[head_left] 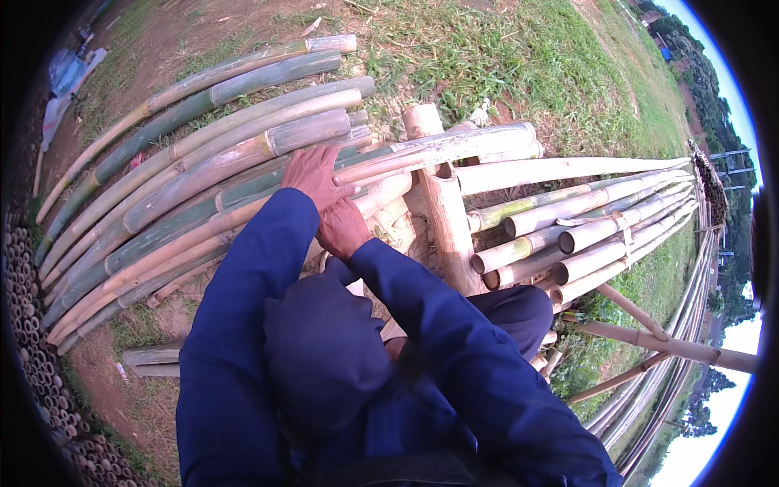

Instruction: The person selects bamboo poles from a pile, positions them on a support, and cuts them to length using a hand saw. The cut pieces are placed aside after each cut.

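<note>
My left hand point(312, 174) lies over a bamboo pole point(243, 213), thumb and fingers bent around its upper side. Just below and to the right, touching the left hand, my right hand point(343, 227) is closed low against the pole's near side. Whatever sits inside its fingers is hidden. To the right of my hands, a thick pale bamboo length point(454, 148) rests across an upright bamboo post point(446, 227). Both arms reach forward in dark blue sleeves, and my dark-clad knee point(329, 349) is raised between them.
Several cut bamboo poles point(235, 89), green and tan, lie side by side at the left. A stack of bamboo poles point(584, 235) runs away to the right, its cut ends facing me. Cut bamboo ends point(49, 357) line the far left edge. Grass point(519, 65) spreads beyond.
</note>
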Motion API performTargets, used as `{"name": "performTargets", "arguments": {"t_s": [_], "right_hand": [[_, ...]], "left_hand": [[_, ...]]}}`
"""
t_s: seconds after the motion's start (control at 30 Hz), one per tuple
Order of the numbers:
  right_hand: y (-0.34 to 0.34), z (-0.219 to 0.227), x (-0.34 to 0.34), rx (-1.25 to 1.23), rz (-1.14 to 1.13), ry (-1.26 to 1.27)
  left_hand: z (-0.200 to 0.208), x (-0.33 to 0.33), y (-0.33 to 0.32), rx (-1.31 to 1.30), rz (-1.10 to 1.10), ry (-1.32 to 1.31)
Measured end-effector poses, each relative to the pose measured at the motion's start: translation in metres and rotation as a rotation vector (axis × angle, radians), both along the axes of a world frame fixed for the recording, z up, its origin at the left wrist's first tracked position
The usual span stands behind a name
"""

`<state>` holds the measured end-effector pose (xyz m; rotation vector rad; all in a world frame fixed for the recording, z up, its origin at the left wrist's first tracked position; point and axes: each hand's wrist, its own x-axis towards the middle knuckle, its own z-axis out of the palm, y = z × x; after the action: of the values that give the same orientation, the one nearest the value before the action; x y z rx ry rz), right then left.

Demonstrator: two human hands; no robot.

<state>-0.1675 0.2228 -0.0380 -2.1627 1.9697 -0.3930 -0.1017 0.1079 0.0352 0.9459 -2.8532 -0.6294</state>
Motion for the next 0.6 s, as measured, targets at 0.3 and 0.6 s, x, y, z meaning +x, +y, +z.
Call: {"name": "performTargets", "arguments": {"t_s": [0.3, 0.6], "right_hand": [[0.015, -0.010, -0.010, -0.083, 0.076, -0.159], [0.186, 0.188, -0.088, 0.010, -0.200, -0.322]], "left_hand": [[-0.035, -0.066, 0.004, 0.009, 0.012, -0.451], [-0.038, -0.056, 0.000, -0.048, 0.024, -0.313]]}}
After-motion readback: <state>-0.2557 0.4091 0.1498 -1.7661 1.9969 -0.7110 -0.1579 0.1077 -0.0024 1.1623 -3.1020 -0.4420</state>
